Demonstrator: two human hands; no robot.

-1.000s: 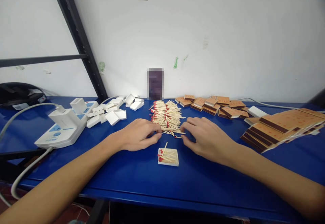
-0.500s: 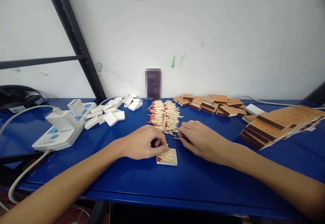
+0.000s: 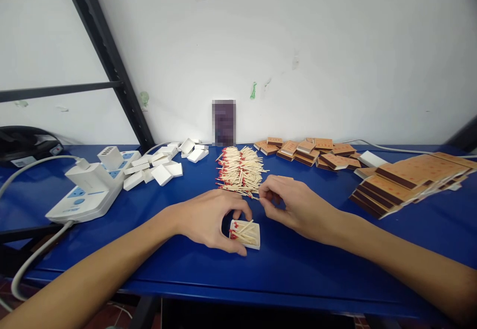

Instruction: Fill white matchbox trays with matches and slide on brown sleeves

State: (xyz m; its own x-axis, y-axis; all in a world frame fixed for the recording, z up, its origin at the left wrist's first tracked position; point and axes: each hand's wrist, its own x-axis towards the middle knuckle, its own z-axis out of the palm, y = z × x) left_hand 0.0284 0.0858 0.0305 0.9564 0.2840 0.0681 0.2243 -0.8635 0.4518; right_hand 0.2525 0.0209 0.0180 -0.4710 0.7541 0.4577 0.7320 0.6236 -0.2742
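A small white matchbox tray (image 3: 254,240) with several red-tipped matches in it lies on the blue table (image 3: 208,264). My left hand (image 3: 208,218) curls round the tray's left side, thumb at its near corner, fingers above it. My right hand (image 3: 294,205) pinches a match or two at the near edge of the loose pile of matches (image 3: 238,171), just behind the tray.
White empty trays (image 3: 164,162) lie at the back left beside a white power strip (image 3: 87,187) with cables. Brown matchbox sleeves (image 3: 313,151) are heaped at the back right, and stacked ones (image 3: 406,180) at the far right. A black shelf post (image 3: 108,65) leans against the wall.
My left hand has come back from the match pile to the tray and closed round its left side. My right hand lifted slightly from the pile with matches pinched.
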